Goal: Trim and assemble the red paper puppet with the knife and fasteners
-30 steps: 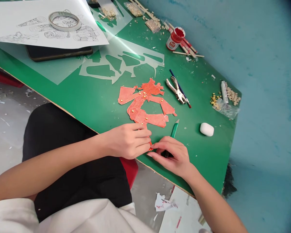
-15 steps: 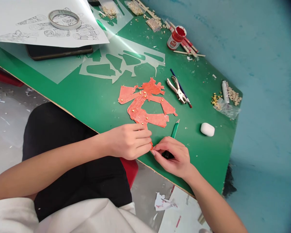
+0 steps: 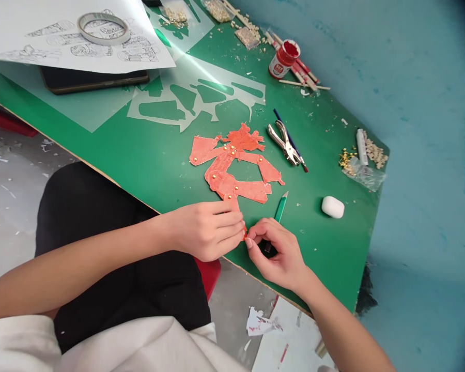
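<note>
An orange jointed paper puppet (image 3: 232,168) with small gold fasteners lies flat on the green table (image 3: 147,160). My left hand (image 3: 207,230) rests at its near end, fingers closed and pinching the puppet's lowest orange piece. My right hand (image 3: 277,253) meets it from the right, thumb and forefinger pinched at that same orange tip; a small dark object sits under its fingers. A green pencil (image 3: 281,206) lies just beyond my right hand.
A metal hole punch (image 3: 282,143) and brush lie right of the puppet. A white eraser (image 3: 332,206), a bag of gold fasteners (image 3: 358,168), a red paint jar (image 3: 283,59), cut stencil sheets (image 3: 194,95), a tape roll (image 3: 104,28) and a dark tablet (image 3: 93,80) also sit on the table.
My right hand's fingers have curled in tighter toward the orange tip. The view has shifted slightly; my left hand has stayed almost still.
</note>
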The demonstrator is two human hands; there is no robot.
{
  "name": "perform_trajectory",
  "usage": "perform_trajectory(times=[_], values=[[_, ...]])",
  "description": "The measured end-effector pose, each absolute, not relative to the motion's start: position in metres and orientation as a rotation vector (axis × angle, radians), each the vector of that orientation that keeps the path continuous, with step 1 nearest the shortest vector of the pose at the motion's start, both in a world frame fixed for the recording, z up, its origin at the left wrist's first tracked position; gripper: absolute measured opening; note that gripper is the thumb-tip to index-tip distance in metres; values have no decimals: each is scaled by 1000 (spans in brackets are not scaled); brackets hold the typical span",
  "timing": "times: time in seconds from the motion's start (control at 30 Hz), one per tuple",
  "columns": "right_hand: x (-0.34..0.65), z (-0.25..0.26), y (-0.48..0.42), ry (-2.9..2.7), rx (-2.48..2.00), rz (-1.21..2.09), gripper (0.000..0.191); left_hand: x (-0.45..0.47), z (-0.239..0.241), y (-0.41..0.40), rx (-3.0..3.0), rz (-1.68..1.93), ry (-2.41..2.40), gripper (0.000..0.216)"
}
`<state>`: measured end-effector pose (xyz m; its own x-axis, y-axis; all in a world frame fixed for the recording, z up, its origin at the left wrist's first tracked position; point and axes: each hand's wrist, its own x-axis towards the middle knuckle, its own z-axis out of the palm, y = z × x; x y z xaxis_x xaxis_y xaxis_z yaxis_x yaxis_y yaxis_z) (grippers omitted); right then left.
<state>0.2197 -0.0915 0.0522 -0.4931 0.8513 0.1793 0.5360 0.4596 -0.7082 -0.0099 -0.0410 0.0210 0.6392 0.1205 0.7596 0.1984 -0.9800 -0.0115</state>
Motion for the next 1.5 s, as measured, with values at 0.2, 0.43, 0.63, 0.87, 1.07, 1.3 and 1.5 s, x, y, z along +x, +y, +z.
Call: perform_trajectory(times=[0.2, 0.43, 0.63, 0.87, 1.07, 1.3, 1.5], values=[[220, 52, -93, -2180, -1191, 796, 12, -12, 22, -41, -2725, -1317, -227, 15], [219, 48, -94, -2205, -1190, 756, 11, -11, 20, -42, -2786, -1328, -278, 14], [219, 47, -96, -2202, -1224, 731, 13, -13, 18, -44, -2782, -1212, -269, 14], [220, 45, -97, -2228, -1192, 725, 13, -13, 17, -45, -2785, -1216, -291, 15], [219, 42, -98, -2210, -1208, 705, 14, -12, 19, -44, -2785, -1261, -257, 15], [220, 42, -98, -2218, -1174, 720, 15, -13, 17, -45, -2826, -1210, -284, 15], [221, 42, -98, -2176, -1177, 744, 15, -14, 18, -45, -2842, -1129, -297, 15]])
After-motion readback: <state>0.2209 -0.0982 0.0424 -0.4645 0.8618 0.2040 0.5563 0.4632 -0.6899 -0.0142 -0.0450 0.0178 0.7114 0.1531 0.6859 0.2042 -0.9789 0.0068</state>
